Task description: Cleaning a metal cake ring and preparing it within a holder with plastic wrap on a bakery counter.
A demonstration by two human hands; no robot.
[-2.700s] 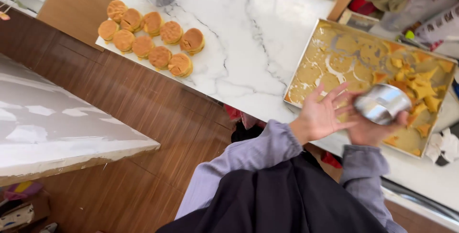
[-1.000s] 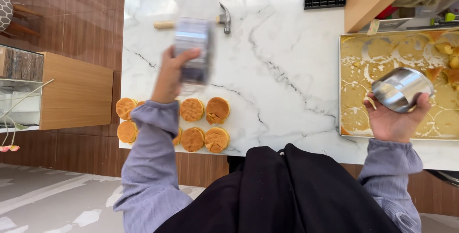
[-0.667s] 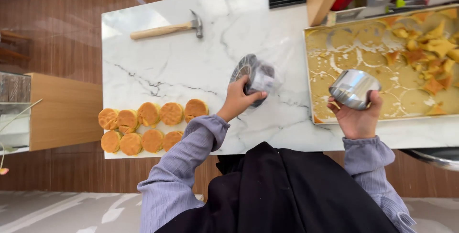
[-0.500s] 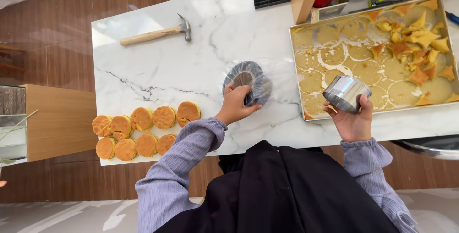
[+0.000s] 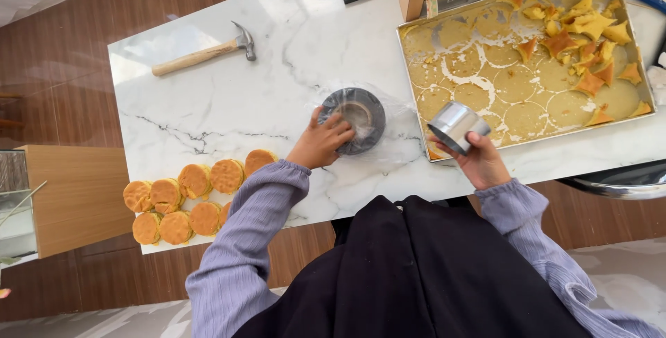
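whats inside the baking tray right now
The baking tray holds a thin cake sheet full of round cut-out holes, with triangular orange scraps piled at its far right. The metal ring cutter in the right hand hides its near-left corner.

— Left hand [image 5: 320, 145]?
— Resting on a dark round container wrapped in clear plastic [image 5: 361, 117], set on the white marble counter [image 5: 263, 95].
— Right hand [image 5: 480, 161]?
— Gripping a shiny round metal cutter ring [image 5: 454, 125], tilted, just over the near edge of a rectangular golden baking tray [image 5: 416, 39] with circular cut-outs and orange cake scraps.
— Elsewhere on the counter?
— Wooden-handled steel hammer [image 5: 205, 52] far left; cluster of round golden-brown cakes [image 5: 194, 196] at the near left corner, well apart from both hands.
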